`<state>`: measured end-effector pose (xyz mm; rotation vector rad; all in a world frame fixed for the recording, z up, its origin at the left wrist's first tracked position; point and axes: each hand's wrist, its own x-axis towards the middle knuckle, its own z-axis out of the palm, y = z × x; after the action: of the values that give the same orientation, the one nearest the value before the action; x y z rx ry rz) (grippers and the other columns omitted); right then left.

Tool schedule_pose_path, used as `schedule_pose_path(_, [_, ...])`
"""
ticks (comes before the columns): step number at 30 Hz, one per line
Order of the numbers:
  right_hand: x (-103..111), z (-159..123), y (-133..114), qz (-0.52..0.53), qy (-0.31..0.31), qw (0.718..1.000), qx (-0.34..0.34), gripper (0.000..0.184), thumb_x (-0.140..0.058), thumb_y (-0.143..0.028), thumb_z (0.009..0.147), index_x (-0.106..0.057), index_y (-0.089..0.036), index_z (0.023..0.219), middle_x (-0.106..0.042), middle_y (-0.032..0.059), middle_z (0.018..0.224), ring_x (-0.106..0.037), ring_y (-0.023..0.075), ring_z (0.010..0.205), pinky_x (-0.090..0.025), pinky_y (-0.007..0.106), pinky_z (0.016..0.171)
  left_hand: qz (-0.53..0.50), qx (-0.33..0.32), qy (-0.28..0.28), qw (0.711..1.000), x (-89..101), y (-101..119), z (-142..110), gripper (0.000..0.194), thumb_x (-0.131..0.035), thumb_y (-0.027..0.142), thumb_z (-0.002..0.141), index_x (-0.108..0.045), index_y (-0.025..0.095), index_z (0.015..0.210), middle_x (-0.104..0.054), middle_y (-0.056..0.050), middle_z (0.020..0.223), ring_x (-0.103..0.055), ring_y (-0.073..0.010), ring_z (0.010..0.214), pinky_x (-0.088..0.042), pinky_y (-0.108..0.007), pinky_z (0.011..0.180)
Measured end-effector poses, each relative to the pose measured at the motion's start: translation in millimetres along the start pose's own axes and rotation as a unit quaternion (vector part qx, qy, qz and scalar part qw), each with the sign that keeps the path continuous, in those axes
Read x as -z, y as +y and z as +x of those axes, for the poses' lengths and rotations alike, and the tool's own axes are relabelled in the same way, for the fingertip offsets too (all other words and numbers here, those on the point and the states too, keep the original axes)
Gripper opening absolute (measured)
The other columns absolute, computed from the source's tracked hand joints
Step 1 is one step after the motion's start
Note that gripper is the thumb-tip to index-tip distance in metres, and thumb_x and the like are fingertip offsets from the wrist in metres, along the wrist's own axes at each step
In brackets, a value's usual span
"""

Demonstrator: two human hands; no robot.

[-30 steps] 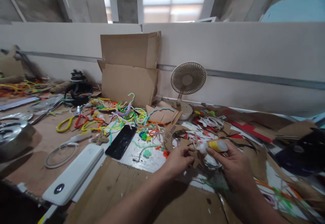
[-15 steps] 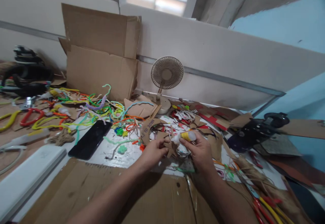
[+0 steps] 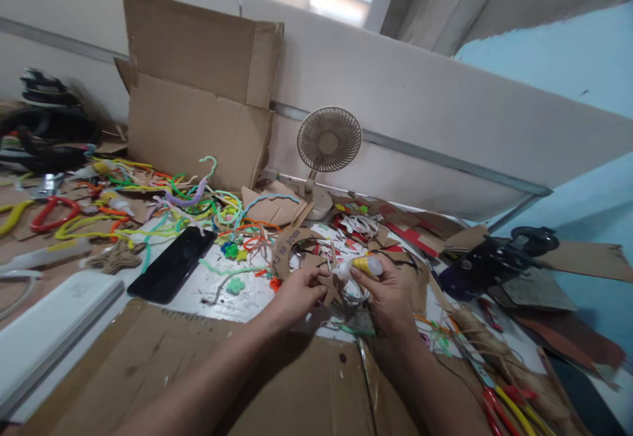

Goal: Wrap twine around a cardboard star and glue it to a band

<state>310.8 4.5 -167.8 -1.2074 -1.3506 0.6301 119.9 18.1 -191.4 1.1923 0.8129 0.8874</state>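
My left hand [image 3: 301,293] pinches a small brown cardboard star [image 3: 332,289] over the middle of the table. Closed around a small glue bottle [image 3: 366,265] with a yellow label is my right hand [image 3: 391,294]. The bottle lies nearly level, its nozzle pointing left at the star. Behind the hands is a cardboard ring [image 3: 283,254] with printed letters. Another cardboard star [image 3: 115,256] rests at the left, near a black phone [image 3: 171,266].
Colourful pipe cleaners [image 3: 188,202] are heaped at the left, beside a white box-shaped device [image 3: 59,337]. A small fan [image 3: 329,140] and an open cardboard box [image 3: 198,132] stand at the back. Scissors [image 3: 487,380] and twine [image 3: 489,340] lie at the right.
The view has shifted slightly. Both hands keep nearly the same pose, with the bottle's nozzle still close to the star.
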Motion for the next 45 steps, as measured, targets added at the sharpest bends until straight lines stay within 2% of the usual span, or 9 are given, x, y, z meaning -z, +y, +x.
schedule_pose_path(5, [-1, -1, 3, 0.016, 0.005, 1.000, -0.001, 0.028, -0.089, -0.044, 0.074, -0.074, -0.022, 0.081, -0.067, 0.0016, 0.076, -0.060, 0.0221, 0.072, -0.048, 0.036, 0.069, -0.007, 0.005, 0.004, 1.000, -0.9, 1, 0, 0.031, -0.062, 0.006, 0.071, -0.081, 0.015, 0.094, -0.067, 0.000, 0.067, -0.050, -0.0126, 0.056, -0.039, -0.025, 0.058])
schedule_pose_path(13, [1, 1, 6, 0.035, 0.012, 0.999, -0.016, 0.033, -0.092, -0.048, 0.071, -0.074, -0.021, 0.079, -0.068, 0.0016, 0.075, -0.060, 0.0208, 0.069, -0.049, 0.035, 0.066, -0.024, 0.004, 0.003, 1.000, -3.7, 5, -1, 0.030, -0.059, 0.003, 0.068, -0.079, 0.016, 0.087, -0.070, -0.001, 0.070, -0.055, -0.0136, 0.061, -0.041, -0.025, 0.060])
schedule_pose_path(23, [-1, -1, -8, 0.034, 0.019, 0.999, -0.024, 0.034, -0.093, -0.048, 0.068, -0.074, -0.021, 0.075, -0.066, 0.0007, 0.068, -0.056, 0.0195, 0.065, -0.047, 0.032, 0.061, -0.028, -0.006, -0.019, 0.999, -0.7, -3, -1, 0.030, -0.060, 0.007, 0.069, -0.078, 0.016, 0.092, -0.075, -0.005, 0.084, -0.063, -0.0176, 0.072, -0.045, -0.027, 0.067])
schedule_pose_path(27, [-1, -1, -7, 0.021, 0.024, 0.999, -0.014, 0.034, -0.093, -0.048, 0.068, -0.074, -0.021, 0.074, -0.066, 0.0006, 0.070, -0.056, 0.0189, 0.066, -0.045, 0.032, 0.064, -0.017, -0.010, -0.014, 1.000, -1.6, -1, -2, 0.030, -0.060, 0.006, 0.070, -0.077, 0.016, 0.092, -0.072, -0.001, 0.076, -0.059, -0.0151, 0.066, -0.044, -0.026, 0.066])
schedule_pose_path(35, [0, 0, -4, 0.003, 0.030, 0.999, -0.012, 0.034, -0.092, -0.049, 0.068, -0.074, -0.021, 0.071, -0.065, 0.0009, 0.070, -0.055, 0.0195, 0.067, -0.044, 0.033, 0.065, -0.029, -0.004, -0.030, 0.999, -0.9, -4, 1, 0.028, -0.061, 0.006, 0.072, -0.077, 0.014, 0.093, -0.074, -0.004, 0.079, -0.061, -0.0169, 0.068, -0.044, -0.028, 0.068])
schedule_pose_path(40, [0, 0, -3, 0.001, 0.033, 0.999, -0.004, 0.038, -0.093, -0.052, 0.068, -0.072, -0.021, 0.069, -0.062, -0.0001, 0.066, -0.053, 0.0185, 0.063, -0.042, 0.032, 0.062, -0.013, 0.005, -0.015, 1.000, -1.2, -3, 0, 0.034, -0.059, 0.003, 0.072, -0.079, 0.014, 0.097, -0.073, -0.002, 0.079, -0.059, -0.0155, 0.067, -0.043, -0.027, 0.067])
schedule_pose_path(45, [3, 1, 1, -0.003, 0.008, 1.000, -0.007, 0.039, -0.092, -0.054, 0.070, -0.074, -0.020, 0.075, -0.065, 0.0015, 0.071, -0.057, 0.0203, 0.068, -0.045, 0.034, 0.065, -0.034, 0.004, -0.015, 0.999, -1.3, -2, 0, 0.032, -0.060, 0.003, 0.071, -0.079, 0.015, 0.094, -0.072, -0.001, 0.078, -0.059, -0.0158, 0.067, -0.044, -0.028, 0.068])
